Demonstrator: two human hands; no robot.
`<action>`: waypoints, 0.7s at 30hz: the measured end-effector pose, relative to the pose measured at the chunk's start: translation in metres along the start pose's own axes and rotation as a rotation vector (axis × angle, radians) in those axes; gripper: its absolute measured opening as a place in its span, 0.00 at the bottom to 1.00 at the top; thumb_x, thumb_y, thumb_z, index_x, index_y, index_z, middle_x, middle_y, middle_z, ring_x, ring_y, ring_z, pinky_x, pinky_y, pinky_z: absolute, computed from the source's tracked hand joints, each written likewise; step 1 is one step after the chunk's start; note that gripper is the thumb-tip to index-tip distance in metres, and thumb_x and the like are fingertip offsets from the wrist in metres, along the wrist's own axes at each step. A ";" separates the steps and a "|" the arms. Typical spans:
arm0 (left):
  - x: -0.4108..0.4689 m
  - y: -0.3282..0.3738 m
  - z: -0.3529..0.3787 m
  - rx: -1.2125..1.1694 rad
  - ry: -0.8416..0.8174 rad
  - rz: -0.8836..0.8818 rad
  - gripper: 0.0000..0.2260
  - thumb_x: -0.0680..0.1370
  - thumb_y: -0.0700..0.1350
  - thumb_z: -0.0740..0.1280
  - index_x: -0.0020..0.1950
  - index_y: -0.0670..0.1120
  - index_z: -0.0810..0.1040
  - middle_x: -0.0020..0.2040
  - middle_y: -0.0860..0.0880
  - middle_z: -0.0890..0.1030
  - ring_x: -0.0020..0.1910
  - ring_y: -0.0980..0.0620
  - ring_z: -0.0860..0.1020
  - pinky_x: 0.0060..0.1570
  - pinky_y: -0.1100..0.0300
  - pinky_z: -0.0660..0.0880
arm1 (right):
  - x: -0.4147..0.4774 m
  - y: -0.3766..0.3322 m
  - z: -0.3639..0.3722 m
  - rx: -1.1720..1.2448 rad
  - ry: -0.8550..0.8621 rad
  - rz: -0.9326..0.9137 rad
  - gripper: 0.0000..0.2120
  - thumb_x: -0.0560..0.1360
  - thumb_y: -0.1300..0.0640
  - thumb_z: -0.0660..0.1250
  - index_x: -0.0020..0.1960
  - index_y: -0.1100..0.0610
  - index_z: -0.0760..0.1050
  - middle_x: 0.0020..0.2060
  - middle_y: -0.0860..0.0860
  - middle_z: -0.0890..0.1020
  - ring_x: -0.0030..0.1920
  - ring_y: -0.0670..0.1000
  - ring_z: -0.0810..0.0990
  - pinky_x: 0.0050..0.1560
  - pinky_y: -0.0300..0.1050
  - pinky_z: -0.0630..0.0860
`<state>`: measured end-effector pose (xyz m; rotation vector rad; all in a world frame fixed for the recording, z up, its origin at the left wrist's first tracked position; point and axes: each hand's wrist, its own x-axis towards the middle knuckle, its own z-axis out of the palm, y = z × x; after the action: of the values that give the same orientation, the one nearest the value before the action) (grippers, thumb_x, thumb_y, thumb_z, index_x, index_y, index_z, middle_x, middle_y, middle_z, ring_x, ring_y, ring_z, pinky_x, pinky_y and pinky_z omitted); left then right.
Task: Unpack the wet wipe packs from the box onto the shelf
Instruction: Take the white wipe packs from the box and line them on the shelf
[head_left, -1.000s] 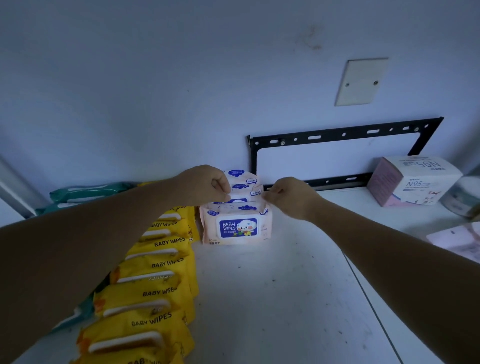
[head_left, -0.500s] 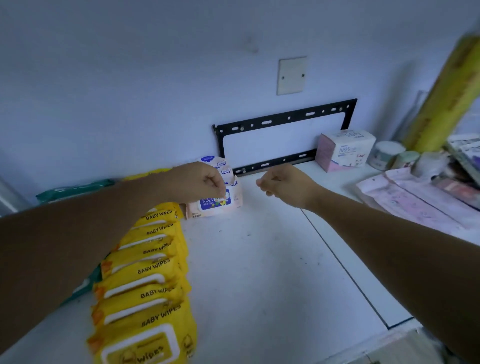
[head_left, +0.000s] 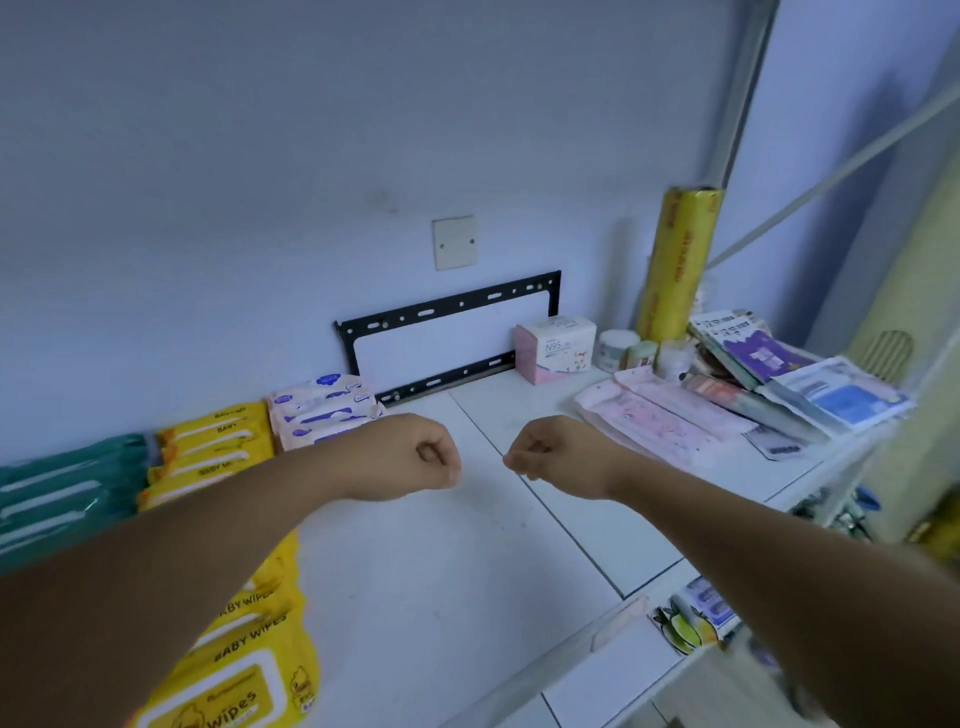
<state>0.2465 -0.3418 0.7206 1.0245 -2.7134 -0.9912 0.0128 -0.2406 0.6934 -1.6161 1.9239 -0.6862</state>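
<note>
Both hands are closed into loose fists and hold nothing. The left hand (head_left: 402, 457) and right hand (head_left: 558, 457) hang level above the middle of the white shelf (head_left: 441, 597), knuckles facing, a clear gap between them, forearms extended from the near corners of the view.

Change since half a second ago: both hands have drawn back from the pink wipe packs (head_left: 322, 408), which the left fist was then touching; the left wrist now only overlaps their near edge in view. The view has also swung right, bringing more of the shelf's right end into sight.

The pink wipe packs are stacked near the back edge of the shelf, left of centre, with blue labels too blurred to read. Just beside them on the left, a row of yellow packs (head_left: 223, 519) runs from the back edge toward the front left corner, marked "BABY WIPES". Green packs (head_left: 67, 493) lie at the left edge.

Along the back edge to the right stands a pink and white box (head_left: 556, 351) marked "N95", then a tall yellow roll (head_left: 678, 260) upright by the back right corner.
</note>
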 end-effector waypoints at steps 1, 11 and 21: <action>0.001 0.006 0.008 -0.013 -0.009 0.000 0.06 0.72 0.57 0.72 0.47 0.58 0.83 0.46 0.55 0.85 0.48 0.49 0.84 0.52 0.45 0.82 | -0.009 0.007 -0.004 0.002 -0.002 0.009 0.12 0.77 0.43 0.69 0.48 0.52 0.81 0.44 0.47 0.85 0.46 0.48 0.83 0.49 0.44 0.79; 0.010 0.087 0.112 -0.067 -0.084 -0.005 0.06 0.71 0.57 0.72 0.46 0.59 0.83 0.45 0.54 0.85 0.48 0.49 0.83 0.53 0.49 0.80 | -0.113 0.104 -0.043 -0.004 -0.021 0.080 0.13 0.75 0.41 0.68 0.48 0.50 0.81 0.44 0.46 0.85 0.47 0.47 0.83 0.51 0.46 0.80; -0.004 0.148 0.238 -0.084 -0.198 -0.058 0.06 0.75 0.55 0.73 0.48 0.56 0.83 0.47 0.52 0.85 0.40 0.58 0.81 0.46 0.58 0.78 | -0.208 0.209 -0.040 0.013 -0.114 0.153 0.13 0.76 0.43 0.69 0.45 0.52 0.83 0.42 0.50 0.86 0.46 0.53 0.85 0.50 0.51 0.81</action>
<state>0.0986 -0.1254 0.6220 1.0480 -2.7810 -1.2686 -0.1346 -0.0010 0.5957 -1.4494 1.9321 -0.5326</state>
